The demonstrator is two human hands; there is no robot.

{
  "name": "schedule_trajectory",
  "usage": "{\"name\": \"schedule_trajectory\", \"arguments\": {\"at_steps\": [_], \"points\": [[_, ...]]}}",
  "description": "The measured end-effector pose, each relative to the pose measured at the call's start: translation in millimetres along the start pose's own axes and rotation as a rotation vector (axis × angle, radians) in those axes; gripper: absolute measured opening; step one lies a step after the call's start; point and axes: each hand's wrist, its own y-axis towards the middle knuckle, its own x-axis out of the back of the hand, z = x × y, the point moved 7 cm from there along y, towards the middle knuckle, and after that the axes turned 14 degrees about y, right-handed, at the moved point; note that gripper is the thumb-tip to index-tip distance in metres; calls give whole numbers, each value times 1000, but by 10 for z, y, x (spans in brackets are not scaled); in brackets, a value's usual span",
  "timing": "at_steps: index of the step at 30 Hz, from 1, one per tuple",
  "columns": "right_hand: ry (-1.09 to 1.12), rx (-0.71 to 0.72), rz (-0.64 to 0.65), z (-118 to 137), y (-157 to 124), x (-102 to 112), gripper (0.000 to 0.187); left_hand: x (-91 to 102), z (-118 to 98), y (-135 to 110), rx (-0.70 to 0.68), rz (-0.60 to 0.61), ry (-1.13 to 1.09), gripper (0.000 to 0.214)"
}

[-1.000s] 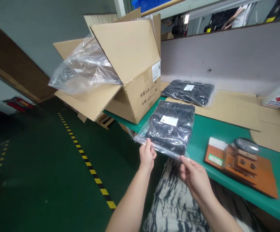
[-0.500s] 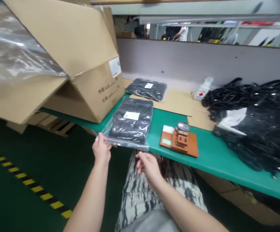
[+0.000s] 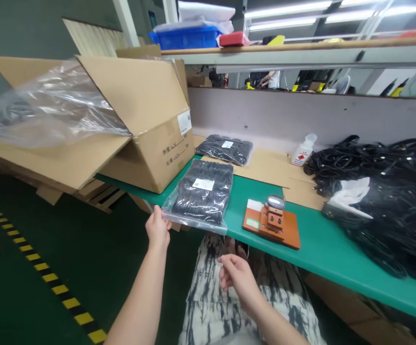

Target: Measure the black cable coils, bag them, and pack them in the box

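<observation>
A clear plastic bag (image 3: 202,203) packed with black cables and bearing a white label lies at the front edge of the green table. My left hand (image 3: 158,227) pinches the left corner of its open end, which hangs a little over the edge. My right hand (image 3: 237,277) is apart from the bag, lower and to the right, above my patterned clothing. Its fingers are curled in with the thumb against them, and nothing shows in them. To the right of the bag sits an orange-brown fixture (image 3: 272,224) with a round gauge-like top.
A large open carton (image 3: 164,158) with plastic lining stands at the left. Behind lies another labelled cable bag (image 3: 225,152) on cardboard (image 3: 267,167). A white bottle (image 3: 304,151) and a heap of black cables (image 3: 390,201) are at the right. A shelf (image 3: 301,55) runs above.
My right hand has drawn down and away from the bag's open end. My left hand keeps its hold on the corner. The view has tilted upward, showing more of the shelf.
</observation>
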Motion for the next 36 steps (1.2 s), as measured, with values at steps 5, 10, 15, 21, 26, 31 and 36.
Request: {"name": "schedule_trajectory", "arguments": {"at_steps": [5,10,15,21,26,31,36], "points": [[-13,95,15,370,68,-193,54,24,-16,-64,40,53,-28,49],[-3,61,36,504,215,-328,56,-30,37,-179,127,157,8,47],[72,76,63,463,243,-402,54,-73,69,-250,107,160,55,46],[118,12,84,355,173,-396,57,136,-72,-258,-8,79,235,45],[115,-35,83,319,186,-371,59,266,-606,-28,-274,-58,549,26],[120,-38,103,300,204,-371,61,-456,-730,431,-361,248,900,22],[119,-58,136,300,248,-357,64,-879,-516,612,-347,480,1084,27]]}}
